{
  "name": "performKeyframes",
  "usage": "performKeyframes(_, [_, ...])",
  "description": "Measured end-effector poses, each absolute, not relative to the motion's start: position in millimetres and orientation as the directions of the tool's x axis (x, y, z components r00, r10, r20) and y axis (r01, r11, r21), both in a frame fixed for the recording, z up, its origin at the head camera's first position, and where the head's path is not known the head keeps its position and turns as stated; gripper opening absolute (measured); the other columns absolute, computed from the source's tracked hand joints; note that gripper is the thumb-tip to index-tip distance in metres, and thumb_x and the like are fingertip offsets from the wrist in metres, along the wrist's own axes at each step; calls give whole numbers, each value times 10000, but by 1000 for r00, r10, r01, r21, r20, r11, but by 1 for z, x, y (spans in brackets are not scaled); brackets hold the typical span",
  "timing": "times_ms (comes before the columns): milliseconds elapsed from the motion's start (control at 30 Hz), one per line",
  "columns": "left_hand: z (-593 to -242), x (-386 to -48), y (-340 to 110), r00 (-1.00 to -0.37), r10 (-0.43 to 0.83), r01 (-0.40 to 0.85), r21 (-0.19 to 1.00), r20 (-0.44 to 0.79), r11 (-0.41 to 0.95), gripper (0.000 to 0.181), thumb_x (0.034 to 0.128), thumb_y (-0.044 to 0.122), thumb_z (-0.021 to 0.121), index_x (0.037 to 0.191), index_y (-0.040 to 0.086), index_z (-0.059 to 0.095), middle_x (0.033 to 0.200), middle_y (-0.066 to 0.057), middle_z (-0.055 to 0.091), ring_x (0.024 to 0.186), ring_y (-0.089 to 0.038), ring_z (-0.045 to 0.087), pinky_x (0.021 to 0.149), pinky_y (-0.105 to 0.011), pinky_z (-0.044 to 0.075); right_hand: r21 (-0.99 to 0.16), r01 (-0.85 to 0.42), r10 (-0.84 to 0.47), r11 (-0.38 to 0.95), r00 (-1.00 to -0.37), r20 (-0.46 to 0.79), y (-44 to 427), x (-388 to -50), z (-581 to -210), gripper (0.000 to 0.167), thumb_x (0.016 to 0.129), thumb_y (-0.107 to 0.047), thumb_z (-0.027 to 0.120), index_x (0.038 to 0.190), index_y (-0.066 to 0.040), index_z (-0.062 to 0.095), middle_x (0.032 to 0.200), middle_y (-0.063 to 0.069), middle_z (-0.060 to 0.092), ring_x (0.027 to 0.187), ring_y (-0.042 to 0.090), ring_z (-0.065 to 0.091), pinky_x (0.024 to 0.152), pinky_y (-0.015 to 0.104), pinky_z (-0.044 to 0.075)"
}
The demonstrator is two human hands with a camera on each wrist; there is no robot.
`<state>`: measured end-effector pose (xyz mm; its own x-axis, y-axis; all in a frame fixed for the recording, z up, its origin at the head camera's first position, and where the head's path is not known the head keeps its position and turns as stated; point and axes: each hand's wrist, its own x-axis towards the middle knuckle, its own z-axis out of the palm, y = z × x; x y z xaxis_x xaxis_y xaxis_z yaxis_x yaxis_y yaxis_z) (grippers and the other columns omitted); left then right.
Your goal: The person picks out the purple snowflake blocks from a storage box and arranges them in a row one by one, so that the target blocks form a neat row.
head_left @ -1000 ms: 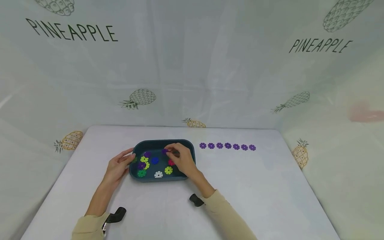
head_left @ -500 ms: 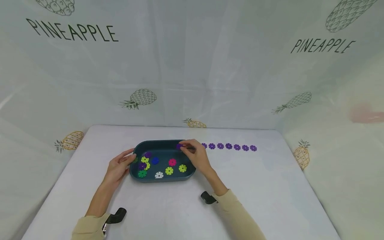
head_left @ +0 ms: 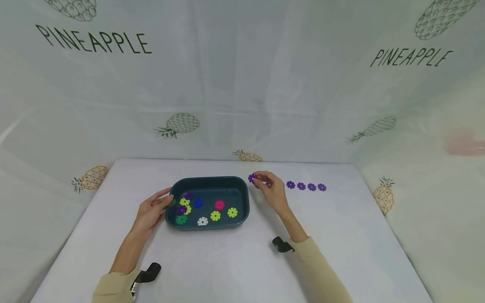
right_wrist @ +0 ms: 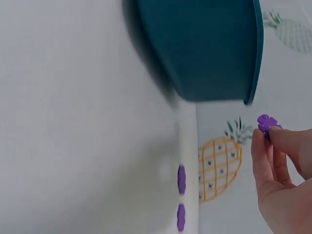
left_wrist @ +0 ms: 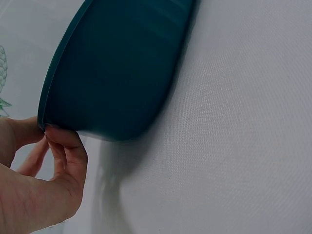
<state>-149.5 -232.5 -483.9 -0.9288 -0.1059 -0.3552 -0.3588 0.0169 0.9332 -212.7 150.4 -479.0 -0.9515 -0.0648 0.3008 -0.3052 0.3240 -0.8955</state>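
Observation:
My right hand (head_left: pixel 273 192) pinches a purple flower-shaped disc (right_wrist: pixel 267 124) between thumb and fingers, held above the table just right of the tray. In the head view this hand covers part of a row of purple discs (head_left: pixel 301 186). My left hand (head_left: pixel 150 210) grips the left rim of a dark teal tray (head_left: pixel 212 181); the left wrist view shows thumb and fingers (left_wrist: pixel 68 146) pinching that rim. Inside the tray lie purple discs (head_left: pixel 182 210), yellow discs (head_left: pixel 215 216), a blue disc (head_left: pixel 198 203), a pink disc (head_left: pixel 219 205), a white disc (head_left: pixel 202 221) and a green disc (head_left: pixel 181 219).
A white-covered table (head_left: pixel 227 261) carries the tray and the row. Behind it hangs a pale cloth (head_left: pixel 242 84) printed with pineapples. Black wrist cameras (head_left: pixel 282 244) stick out from both beige sleeves.
My right hand has moved right, out of the tray and past its right rim, carrying the purple disc. The left hand still grips the tray.

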Motion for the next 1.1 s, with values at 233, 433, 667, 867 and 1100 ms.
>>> performKeyframes(233, [-486,-151,-232,-925,-106,-368,930,-364,17,609,1013,373,664,1550,168,462,1240,49,646,1040,-60,597,811,-197,513,-927,-257,-33,275,-966,257,182,-219,-479,254,978,-48,700,1230,-10,697,1149,166,685,1034,233,659,846,176,536])
performKeyframes(433, [-487,-152,-230,-923,-110,-372,928,-367,21,608,1011,372,669,1548,173,466,1243,48,650,1034,-62,594,801,-196,511,-947,-212,-4,243,-976,217,210,-219,-479,277,975,-32,696,1246,23,677,1163,210,661,995,142,664,867,217,549])
performKeyframes(667, [-484,-152,-229,-927,-115,-363,931,-357,30,602,1010,363,673,1540,156,474,1216,36,656,1027,-75,603,793,-202,520,-974,-109,59,198,-991,123,242,-219,-482,311,988,-73,695,1283,22,663,1145,160,641,951,69,665,873,201,543])
performKeyframes(867, [-483,-152,-228,-919,-124,-380,925,-374,29,600,1006,356,679,1536,157,482,1191,55,663,1034,-80,606,803,-199,523,-987,-46,105,153,-992,63,267,-219,-484,364,987,-79,699,1316,58,629,1075,19,659,951,57,681,880,203,542])
performKeyframes(1100, [-486,-152,-230,-919,-130,-379,925,-372,38,604,1002,355,686,1537,161,482,1191,48,659,1012,-75,604,778,-196,519,-995,-28,141,95,-989,41,293,-217,-486,401,984,-13,678,1340,132,567,1042,16,656,922,63,702,893,231,543])
